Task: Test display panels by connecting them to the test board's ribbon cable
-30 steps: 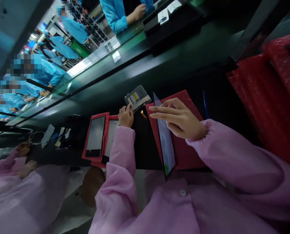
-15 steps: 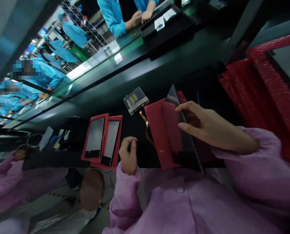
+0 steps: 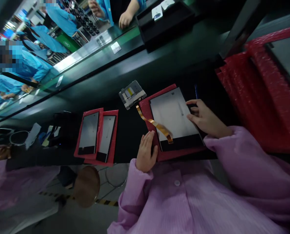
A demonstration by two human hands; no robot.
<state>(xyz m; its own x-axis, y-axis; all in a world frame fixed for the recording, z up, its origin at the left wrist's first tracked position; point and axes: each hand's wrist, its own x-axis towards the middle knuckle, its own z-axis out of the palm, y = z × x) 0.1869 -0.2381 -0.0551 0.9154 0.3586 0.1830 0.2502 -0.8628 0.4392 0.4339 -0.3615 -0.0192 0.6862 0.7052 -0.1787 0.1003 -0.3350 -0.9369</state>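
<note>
A flat display panel (image 3: 169, 109) with a pale face and a black lower strip lies on a red bubble-wrap pouch (image 3: 148, 101). My right hand (image 3: 204, 118) grips the panel's right edge, its thumb and fingertips at the border. Beside the lower left corner rests my left hand (image 3: 146, 152), fingers stretched out and touching the red pouch near the panel's edge. An orange flex cable (image 3: 157, 124) runs across the panel's lower left part. Its far end reaches toward a small silver metal-framed device (image 3: 132, 94) with a yellow strip.
Two more panels (image 3: 88, 131) lie on red pouches to the left. A stack of red bubble-wrap pouches (image 3: 247, 97) stands at right. A blue pen-like item (image 3: 196, 91) lies behind my right hand. A black tray (image 3: 169, 29) stands across the conveyor, near a co-worker's hand (image 3: 125, 19).
The panel has gone from tilted up to lying flat on the pouch. My left hand has moved right to the panel's corner and opened. The flex cable now lies over the panel.
</note>
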